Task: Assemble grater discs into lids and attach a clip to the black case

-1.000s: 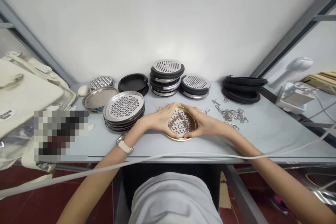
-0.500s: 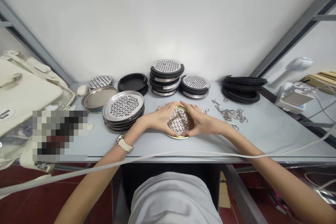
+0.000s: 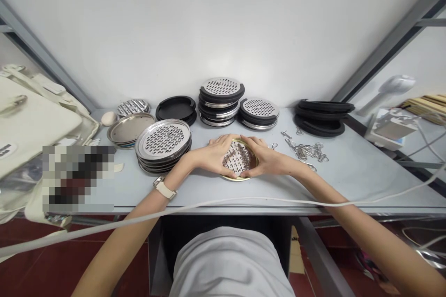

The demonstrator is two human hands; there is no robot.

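Centrally, gold-rimmed tin [image 3: 253,161], perforated disc [image 3: 236,159] inside

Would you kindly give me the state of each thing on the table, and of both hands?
Gold-rimmed disc: held between both hands
Left hand: curled round its left side
Right hand: curled round its right side
Front perforated plates: stacked
Back perforated plates: stacked
Bronze plates: stacked
Black trays: stacked
Tall pile: upright
Short pile: upright
Black rings: stacked unevenly
Hooks: loose, scattered
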